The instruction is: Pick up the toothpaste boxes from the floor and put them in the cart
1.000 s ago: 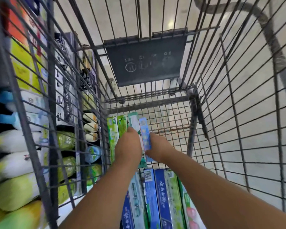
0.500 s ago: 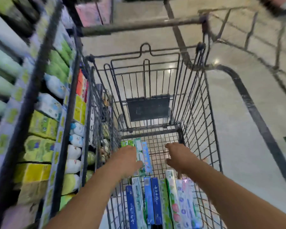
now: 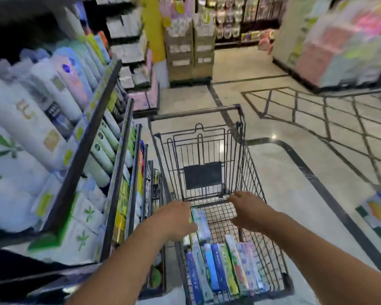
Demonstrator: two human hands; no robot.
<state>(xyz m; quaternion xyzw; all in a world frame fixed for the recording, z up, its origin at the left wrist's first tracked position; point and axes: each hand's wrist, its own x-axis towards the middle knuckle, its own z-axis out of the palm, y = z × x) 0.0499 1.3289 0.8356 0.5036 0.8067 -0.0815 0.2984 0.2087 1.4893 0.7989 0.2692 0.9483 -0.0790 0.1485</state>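
Left hand: the left hand (image 3: pixel 178 220) reaches down into the cart, back of the hand toward the camera, fingers bent downward; whether it grasps anything I cannot tell, since its underside is hidden.
Right hand: the right hand (image 3: pixel 248 211) is held over the cart's bed, well apart from the left hand, fingers loosely spread and holding nothing.
Cart: the wire cart (image 3: pixel 255 170) stands straight ahead of both forearms, its far end beyond the fingertips (a dark panel hangs on that end wall).
Boxes by the left hand: a few toothpaste boxes (image 3: pixel 201 225) lie lengthwise on the cart bed just right of the left hand, touching or nearly touching its thumb side.
Boxes under the forearms: a row of boxes (image 3: pixel 220 269), blue, green and pale, lies side by side on the bed between the two forearms, nearer the person than the hands.
Shelves: stocked shelves (image 3: pixel 110 119) run along the left hand's side, close against the cart.
Floor: pale glossy tile floor (image 3: pixel 317 164) with dark inlaid lines spreads out on the right hand's side.
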